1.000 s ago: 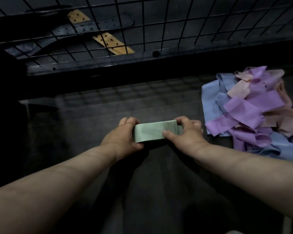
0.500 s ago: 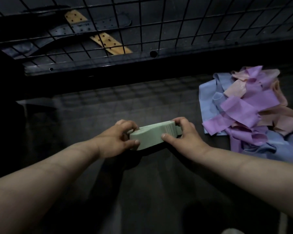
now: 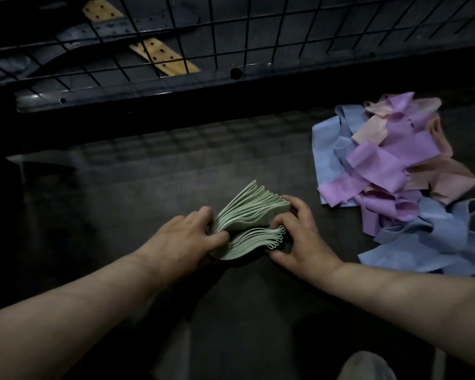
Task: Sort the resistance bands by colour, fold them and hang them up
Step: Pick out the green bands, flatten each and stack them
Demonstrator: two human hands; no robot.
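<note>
A stack of pale green resistance bands (image 3: pixel 251 215) lies on the dark table (image 3: pixel 137 193), bent over on itself so its looped edges fan out. My left hand (image 3: pixel 184 239) pinches the stack's left end. My right hand (image 3: pixel 299 237) holds its right end, thumb on the upper half and fingers by the lower looped ends. To the right lies a tangled pile of loose bands: purple (image 3: pixel 379 165), light blue (image 3: pixel 422 242) and peach (image 3: pixel 447 179).
A black wire grid panel (image 3: pixel 231 31) rises behind the table's far edge. Dark perforated strips and a yellow perforated strip (image 3: pixel 162 57) show through it. A grey shoe tip (image 3: pixel 368 366) is at the bottom right.
The green stack was flat between both hands; now it is bent double, its layers fanned open. Both hands have shifted slightly toward me.
</note>
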